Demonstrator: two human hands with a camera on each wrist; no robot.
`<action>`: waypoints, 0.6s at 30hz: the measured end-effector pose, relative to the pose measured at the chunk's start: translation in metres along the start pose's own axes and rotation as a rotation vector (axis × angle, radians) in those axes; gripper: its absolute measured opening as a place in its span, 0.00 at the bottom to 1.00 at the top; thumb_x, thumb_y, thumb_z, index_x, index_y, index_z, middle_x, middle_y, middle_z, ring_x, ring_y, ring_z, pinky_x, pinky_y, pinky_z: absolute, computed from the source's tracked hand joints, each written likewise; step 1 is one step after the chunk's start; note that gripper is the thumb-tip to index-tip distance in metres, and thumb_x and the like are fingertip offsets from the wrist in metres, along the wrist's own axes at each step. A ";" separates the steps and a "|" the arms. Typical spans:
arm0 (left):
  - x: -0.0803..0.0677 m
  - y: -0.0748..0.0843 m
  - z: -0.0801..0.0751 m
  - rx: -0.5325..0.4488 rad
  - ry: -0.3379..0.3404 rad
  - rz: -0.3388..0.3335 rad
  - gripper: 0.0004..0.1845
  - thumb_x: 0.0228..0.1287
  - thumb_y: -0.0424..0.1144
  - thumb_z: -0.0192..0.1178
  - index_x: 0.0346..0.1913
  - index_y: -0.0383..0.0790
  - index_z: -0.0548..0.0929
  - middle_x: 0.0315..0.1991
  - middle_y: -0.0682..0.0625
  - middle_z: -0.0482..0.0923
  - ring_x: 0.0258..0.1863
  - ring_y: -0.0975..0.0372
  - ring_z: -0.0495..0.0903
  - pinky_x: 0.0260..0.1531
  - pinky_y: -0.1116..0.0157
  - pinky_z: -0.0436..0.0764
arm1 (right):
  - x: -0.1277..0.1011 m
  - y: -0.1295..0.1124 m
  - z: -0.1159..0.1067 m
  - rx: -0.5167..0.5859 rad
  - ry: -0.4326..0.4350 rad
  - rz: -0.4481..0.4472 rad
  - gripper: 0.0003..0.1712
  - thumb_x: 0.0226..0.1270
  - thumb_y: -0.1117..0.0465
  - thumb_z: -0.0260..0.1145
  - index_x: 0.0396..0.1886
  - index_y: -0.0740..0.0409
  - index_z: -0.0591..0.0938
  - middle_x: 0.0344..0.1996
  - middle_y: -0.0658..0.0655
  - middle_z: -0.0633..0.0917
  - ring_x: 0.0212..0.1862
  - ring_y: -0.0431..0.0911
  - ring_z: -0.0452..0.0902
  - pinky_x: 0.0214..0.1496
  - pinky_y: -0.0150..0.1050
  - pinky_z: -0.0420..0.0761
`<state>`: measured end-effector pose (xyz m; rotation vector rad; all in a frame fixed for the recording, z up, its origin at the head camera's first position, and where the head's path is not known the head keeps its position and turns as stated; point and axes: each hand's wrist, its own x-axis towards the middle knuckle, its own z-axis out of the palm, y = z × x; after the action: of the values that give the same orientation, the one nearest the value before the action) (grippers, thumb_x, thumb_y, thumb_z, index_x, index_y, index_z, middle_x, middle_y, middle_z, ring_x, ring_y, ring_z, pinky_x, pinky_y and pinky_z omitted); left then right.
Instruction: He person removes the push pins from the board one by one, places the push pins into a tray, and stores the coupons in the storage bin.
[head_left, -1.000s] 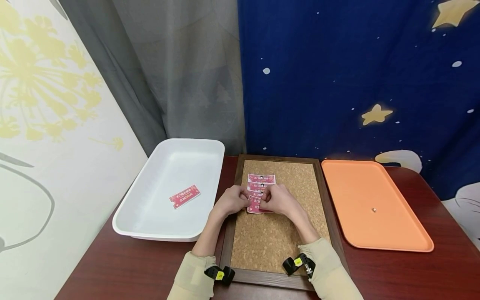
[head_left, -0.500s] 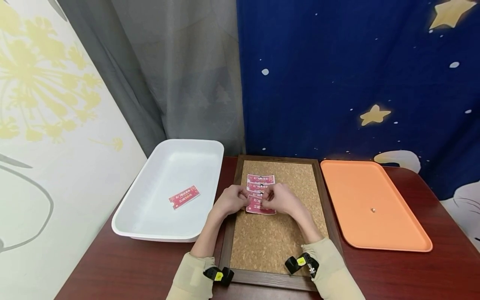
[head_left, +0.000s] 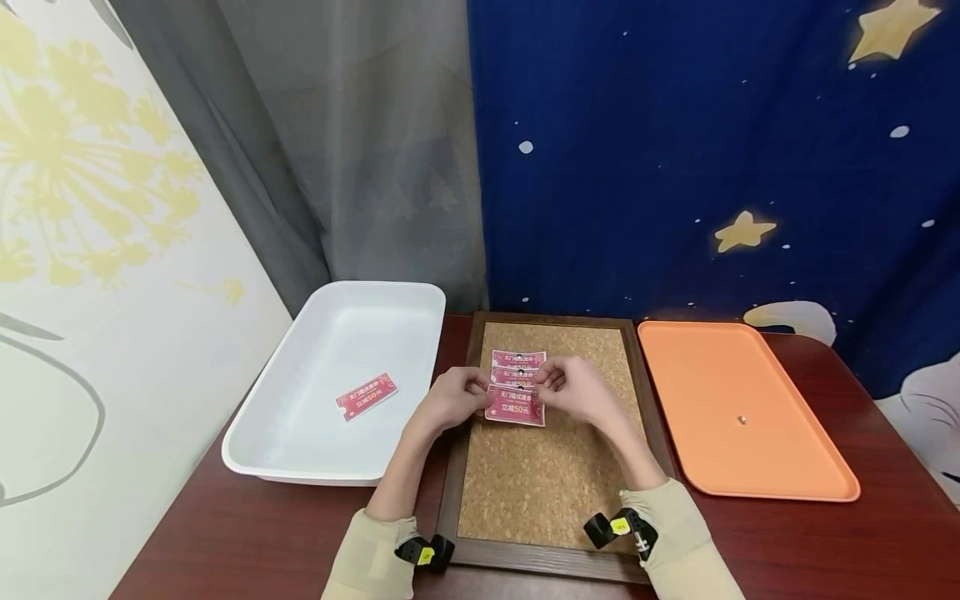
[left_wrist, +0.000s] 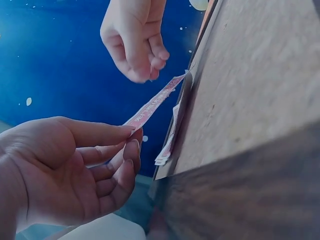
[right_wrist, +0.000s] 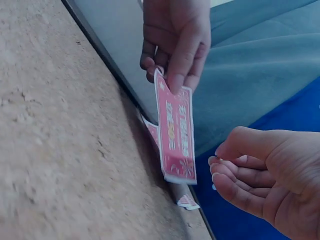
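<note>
My left hand [head_left: 453, 397] pinches one end of a pink coupon [head_left: 515, 407] between thumb and fingers. The right wrist view shows this coupon [right_wrist: 175, 137] tilted up off the board, its far end free. To its right, my right hand [head_left: 579, 388] is apart from the paper. A tiny brass-coloured speck, seemingly a thumbtack [right_wrist: 220, 159], shows between that hand's thumb and fingertips. Beyond the held coupon, several more pink coupons [head_left: 519, 359] overlap in a column on the framed cork board [head_left: 547, 492], with small dark tacks in them. The held coupon partly covers the lowest.
Left of the board stands a deep white tub [head_left: 255, 433] with one loose pink coupon [head_left: 367, 396] in it. An orange tray [head_left: 750, 375] lies to the right, bearing one small metallic tack [head_left: 742, 420]. Curtains hang behind the table [head_left: 225, 533].
My right hand has drawn off the lowest coupon and moved up and right, with the small tack between its fingers. The left hand has lifted the coupon slightly from the board.
</note>
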<state>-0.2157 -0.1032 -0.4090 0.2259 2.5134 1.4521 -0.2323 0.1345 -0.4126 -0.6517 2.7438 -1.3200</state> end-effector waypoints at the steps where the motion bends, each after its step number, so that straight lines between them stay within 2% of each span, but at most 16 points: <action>1: -0.001 0.000 -0.002 -0.008 0.000 0.003 0.03 0.68 0.29 0.65 0.42 0.33 0.85 0.29 0.49 0.81 0.28 0.62 0.76 0.30 0.66 0.72 | -0.001 0.000 -0.002 0.000 0.007 0.001 0.03 0.59 0.73 0.69 0.34 0.67 0.85 0.30 0.57 0.87 0.33 0.41 0.80 0.38 0.31 0.81; 8: -0.008 0.006 -0.015 -0.053 0.011 0.048 0.06 0.70 0.28 0.63 0.47 0.30 0.85 0.34 0.45 0.85 0.31 0.59 0.82 0.35 0.64 0.78 | -0.011 0.005 -0.016 -0.048 0.038 -0.019 0.06 0.59 0.73 0.66 0.36 0.67 0.85 0.29 0.55 0.86 0.33 0.41 0.79 0.38 0.31 0.81; 14: -0.011 0.009 -0.026 -0.074 0.016 0.067 0.07 0.70 0.28 0.62 0.48 0.29 0.84 0.35 0.45 0.84 0.31 0.62 0.80 0.41 0.58 0.82 | -0.021 0.010 -0.026 -0.099 0.054 -0.048 0.04 0.65 0.74 0.67 0.37 0.68 0.86 0.31 0.57 0.88 0.36 0.44 0.83 0.39 0.33 0.83; 18: -0.013 0.008 -0.032 -0.082 0.026 0.056 0.08 0.71 0.28 0.63 0.49 0.29 0.84 0.36 0.45 0.84 0.32 0.63 0.79 0.45 0.53 0.83 | -0.028 0.012 -0.032 -0.175 0.098 -0.060 0.02 0.68 0.71 0.69 0.36 0.64 0.88 0.31 0.55 0.89 0.36 0.44 0.85 0.39 0.35 0.85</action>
<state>-0.2114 -0.1295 -0.3846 0.2664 2.4800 1.5851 -0.2172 0.1757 -0.4059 -0.7023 2.9669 -1.1606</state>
